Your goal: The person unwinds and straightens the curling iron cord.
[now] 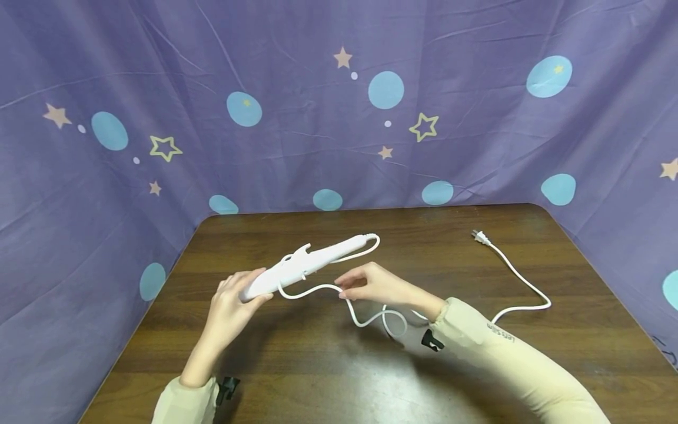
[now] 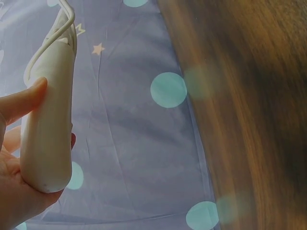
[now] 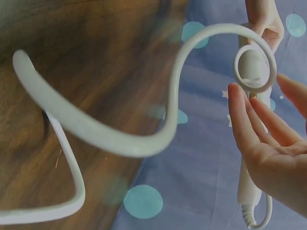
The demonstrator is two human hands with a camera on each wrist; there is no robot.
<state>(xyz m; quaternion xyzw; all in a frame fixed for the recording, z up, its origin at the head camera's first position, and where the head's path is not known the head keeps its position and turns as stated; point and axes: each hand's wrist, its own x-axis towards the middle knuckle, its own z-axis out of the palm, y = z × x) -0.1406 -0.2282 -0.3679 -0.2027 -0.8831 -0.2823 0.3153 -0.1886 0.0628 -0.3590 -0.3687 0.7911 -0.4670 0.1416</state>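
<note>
A white wand-shaped appliance [image 1: 318, 258], which looks like a curling iron, is held up at a slant over the table. My left hand [image 1: 229, 301] grips its thick rounded end, the thumb along one side and fingers round the other. A small lever or clip stands out midway. Its white cord [image 1: 312, 291] leaves the far end, doubles back along the body and loops round it. Close by, my right hand [image 1: 378, 284] has thumb and fingers apart, their tips right at the cord. In the right wrist view a cord loop [image 3: 274, 62] overlaps the space between them.
On the brown wooden table [image 1: 318, 377], the cord runs right, past the right sleeve [image 1: 508, 353], to a two-pin plug [image 1: 481, 238] near the back. A purple patterned curtain [image 1: 318, 35] hangs behind the table. Dark clips are fixed at both cuffs.
</note>
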